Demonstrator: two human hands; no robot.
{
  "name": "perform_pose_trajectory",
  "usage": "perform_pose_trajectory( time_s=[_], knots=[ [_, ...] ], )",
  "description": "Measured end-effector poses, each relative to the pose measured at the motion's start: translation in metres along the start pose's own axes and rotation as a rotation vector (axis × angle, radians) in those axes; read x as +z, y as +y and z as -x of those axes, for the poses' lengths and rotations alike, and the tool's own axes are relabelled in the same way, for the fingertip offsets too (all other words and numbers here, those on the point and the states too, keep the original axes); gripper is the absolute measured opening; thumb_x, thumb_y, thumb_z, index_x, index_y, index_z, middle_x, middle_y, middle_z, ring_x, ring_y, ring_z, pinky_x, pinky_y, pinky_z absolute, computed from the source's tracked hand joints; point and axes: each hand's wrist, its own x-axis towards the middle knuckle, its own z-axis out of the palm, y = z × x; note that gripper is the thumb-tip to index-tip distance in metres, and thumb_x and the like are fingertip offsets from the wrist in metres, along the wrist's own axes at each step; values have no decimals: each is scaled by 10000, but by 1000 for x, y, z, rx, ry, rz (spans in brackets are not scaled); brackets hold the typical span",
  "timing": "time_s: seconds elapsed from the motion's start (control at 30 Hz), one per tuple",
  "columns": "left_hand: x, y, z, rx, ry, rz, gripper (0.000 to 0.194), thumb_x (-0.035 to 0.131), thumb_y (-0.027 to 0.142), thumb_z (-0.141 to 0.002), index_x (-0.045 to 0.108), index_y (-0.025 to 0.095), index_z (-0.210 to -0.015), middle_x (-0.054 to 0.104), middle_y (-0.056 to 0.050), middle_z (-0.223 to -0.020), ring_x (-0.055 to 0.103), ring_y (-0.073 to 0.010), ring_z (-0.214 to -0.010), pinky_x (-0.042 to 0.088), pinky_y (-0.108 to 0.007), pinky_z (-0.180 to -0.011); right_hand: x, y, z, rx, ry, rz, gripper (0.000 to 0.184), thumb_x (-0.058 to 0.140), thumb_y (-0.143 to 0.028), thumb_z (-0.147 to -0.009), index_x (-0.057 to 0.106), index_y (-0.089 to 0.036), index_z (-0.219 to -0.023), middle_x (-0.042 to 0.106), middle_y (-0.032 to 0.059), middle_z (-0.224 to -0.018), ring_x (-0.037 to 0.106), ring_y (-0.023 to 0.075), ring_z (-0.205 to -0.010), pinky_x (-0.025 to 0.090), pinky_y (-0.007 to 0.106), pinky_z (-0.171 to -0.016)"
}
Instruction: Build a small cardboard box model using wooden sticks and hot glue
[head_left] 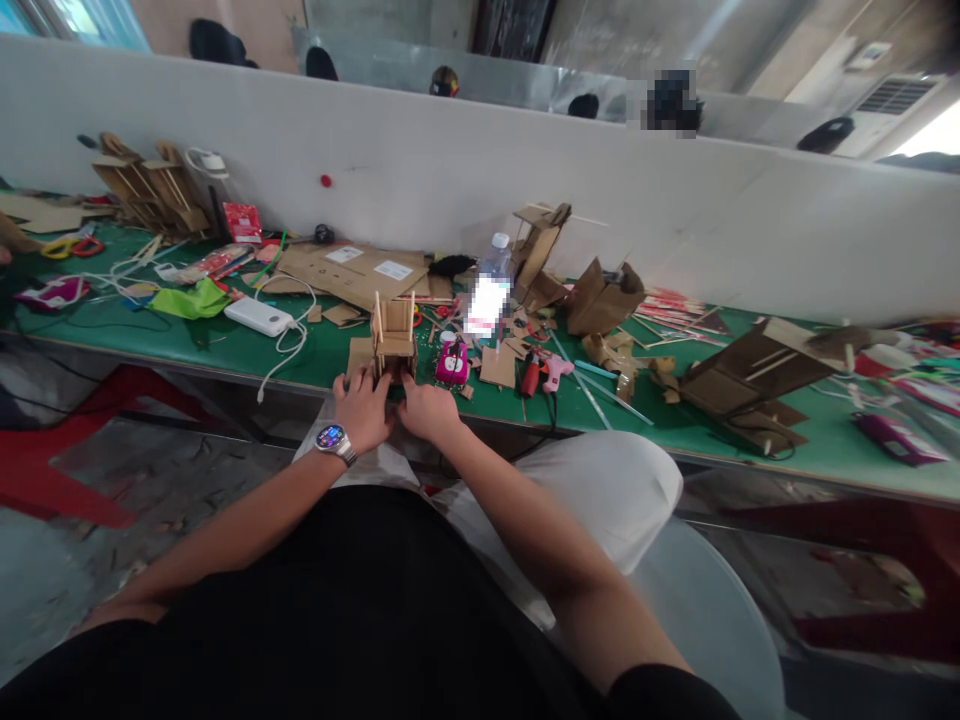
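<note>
A small cardboard model (395, 343) with thin wooden sticks for posts stands upright at the table's front edge. My left hand (363, 408), with a watch on its wrist, has its fingers against the model's lower left side and a flat cardboard piece (360, 352). From the right, my right hand (429, 410) has curled fingers at the model's lower front, one reaching into its lower opening. Both hands grip the model's base; their fingertips are partly hidden. Just right of the model lies a pink-and-white device (452, 364) on the tabletop.
Cardboard scraps (498, 366), a pink glue gun (556, 372), a red-handled tool (531, 374) and a bottle (496, 258) are to the right. A white power bank (259, 315) with a cable lies left. Larger cardboard models (750, 385) stand farther off. A low partition (420, 165) runs behind.
</note>
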Motion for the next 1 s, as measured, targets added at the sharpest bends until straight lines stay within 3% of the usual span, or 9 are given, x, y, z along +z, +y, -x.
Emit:
perform_pose_trajectory(
  time_s=[0.2, 0.4, 0.7, 0.83, 1.0],
  knots=[
    [-1, 3, -3, 0, 3, -14, 729, 610, 305, -901, 530, 114, -1600, 551, -302, -1625, 419, -466, -1575, 260, -722, -1258, -4, -3, -3, 22, -6, -9, 705, 538, -314, -1033, 383, -139, -1699, 829, 231, -1222, 826, 359, -1166, 649, 447, -961],
    [3, 1, -5, 13, 5, -29, 829, 627, 295, -873, 449, 99, -1659, 559, -309, -1609, 418, -462, -1568, 296, -698, -1241, -6, -4, -4, 29, -15, -20, 661, 555, -332, -1030, 447, -145, -1655, 828, 232, -1225, 826, 357, -1164, 648, 445, -963],
    [4, 2, -4, 7, 10, -46, 765, 615, 308, -888, 495, 101, -1614, 541, -307, -1629, 410, -450, -1577, 282, -699, -1247, -7, -4, -4, 25, -15, -25, 572, 554, -317, -1028, 529, -151, -1575, 829, 225, -1225, 824, 353, -1169, 646, 439, -968],
    [6, 3, -3, 5, 15, -52, 758, 607, 318, -902, 489, 93, -1616, 506, -310, -1661, 401, -451, -1585, 307, -681, -1230, -7, -4, -3, 24, -8, -21, 604, 559, -315, -1025, 493, -160, -1605, 831, 214, -1224, 824, 354, -1168, 648, 442, -962],
    [7, 2, -3, 1, 12, -59, 785, 603, 334, -924, 447, 102, -1657, 473, -297, -1702, 382, -447, -1604, 311, -662, -1231, -8, -5, -2, 28, -11, -17, 523, 562, -314, -1032, 566, -154, -1530, 830, 219, -1223, 823, 349, -1176, 644, 419, -968]
  ],
)
